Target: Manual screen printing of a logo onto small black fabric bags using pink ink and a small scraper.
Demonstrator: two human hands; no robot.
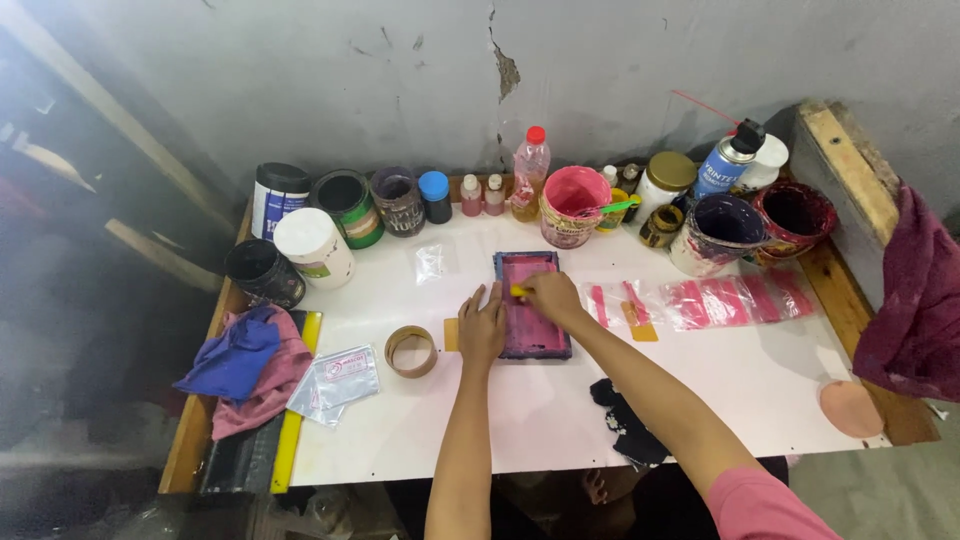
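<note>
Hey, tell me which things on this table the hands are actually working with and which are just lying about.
In use:
small screen frame, pink inside, left hand pressing on its edge
yellow tool gripped by the right hand over the frame

Lying about:
tape roll
paint pots along the wall
spray can
pink-printed bags
rags
black cloth

Cracked grey plaster wall [560,60] behind a wood-edged white table [560,420], dim floor at left.

White table [560,420] with paint pots [720,232], tape roll [411,351]
</note>
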